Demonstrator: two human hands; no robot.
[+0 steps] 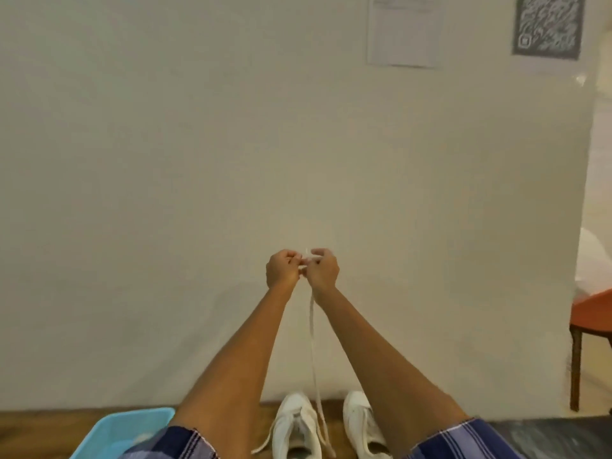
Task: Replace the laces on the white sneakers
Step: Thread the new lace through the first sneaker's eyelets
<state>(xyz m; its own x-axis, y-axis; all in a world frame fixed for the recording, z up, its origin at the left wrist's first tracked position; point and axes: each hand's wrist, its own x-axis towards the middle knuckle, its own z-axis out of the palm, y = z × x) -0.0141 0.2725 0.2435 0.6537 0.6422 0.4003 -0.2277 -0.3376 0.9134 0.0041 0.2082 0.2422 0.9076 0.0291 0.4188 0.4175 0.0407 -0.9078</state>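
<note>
Two white sneakers stand toes toward the wall at the bottom of the head view: the left sneaker point(296, 425) and the right sneaker point(362, 425), partly hidden by my right forearm. A white lace point(314, 359) rises from the left sneaker up to my raised hands. My left hand point(283, 268) and my right hand point(323, 270) are held close together high above the shoes. Each pinches the lace near its top ends, and a short tip sticks up between them.
A light blue plastic tub point(129, 432) sits on the wooden floor at the lower left. A plain cream wall fills the view. A red-seated wooden chair point(592, 326) stands at the right edge. Papers hang on the wall at the upper right.
</note>
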